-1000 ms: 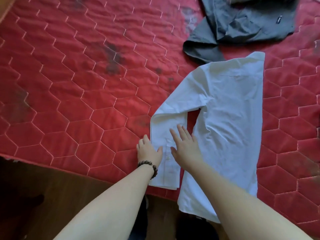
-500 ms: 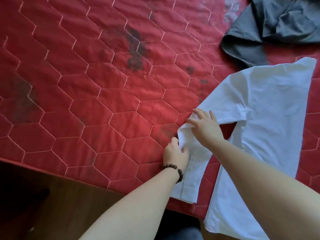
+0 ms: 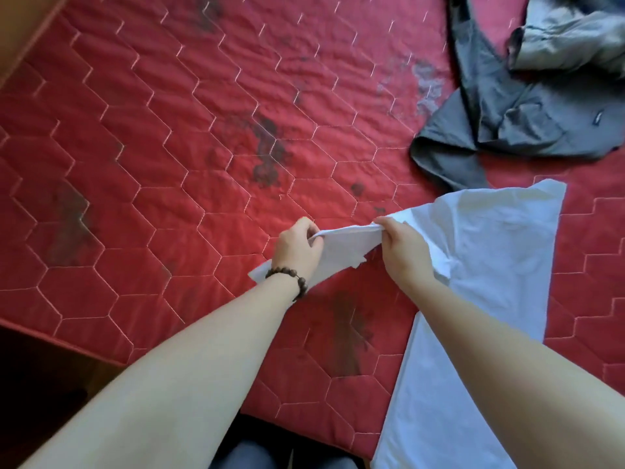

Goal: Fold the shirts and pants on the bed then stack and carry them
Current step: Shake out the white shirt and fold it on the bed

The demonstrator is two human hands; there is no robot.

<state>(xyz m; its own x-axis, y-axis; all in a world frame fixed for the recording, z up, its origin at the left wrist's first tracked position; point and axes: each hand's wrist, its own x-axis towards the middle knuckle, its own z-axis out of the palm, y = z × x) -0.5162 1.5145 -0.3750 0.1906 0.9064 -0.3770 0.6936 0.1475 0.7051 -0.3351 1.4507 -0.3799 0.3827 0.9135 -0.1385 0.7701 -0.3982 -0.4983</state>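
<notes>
— Near the front edge of the bed (image 3: 142, 137), what are the two hands doing?

— Both grip one sleeve (image 3: 341, 247) of the white shirt (image 3: 490, 265). The left hand (image 3: 297, 248) has its fingers curled over the sleeve's far edge near the cuff end, knuckles up, with a dark bead bracelet (image 3: 291, 279) round the wrist. The right hand (image 3: 404, 252) pinches the same sleeve closer to the shoulder, fingers folded over the cloth.

— Is the sleeve lying flat?

— No. It is raised off the red quilted cover and stretched between the two hands, running left to right. Its loose cuff end hangs out below the left wrist.

— How do the arms lie?

— Both forearms reach in from the near edge, bare, angled toward the middle. The right forearm crosses over the lower part of the shirt.

— And the rest of the shirt?

— Its body lies flat on the bed to the right, the hem running off the near edge.

— Anything else on the bed?

— A crumpled dark grey garment (image 3: 507, 113) lies at the far right, just beyond the shirt's far corner. A lighter grey piece (image 3: 571, 38) sits partly on top of it at the far right corner. Dark blotches mark the cover.
</notes>
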